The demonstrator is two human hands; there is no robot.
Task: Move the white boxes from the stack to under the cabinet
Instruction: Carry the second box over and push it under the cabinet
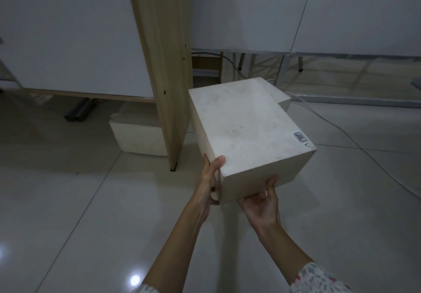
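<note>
Hands, left and right, grip a smooth, rectangular white box.

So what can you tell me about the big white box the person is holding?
The white box is plain, closed and cardboard-looking, with smudges on its lid and a small sticker near one corner. It is held tilted above the tiled floor, beside the wooden cabinet side. The left hand grips its near corner; the right hand supports it from below.
</note>
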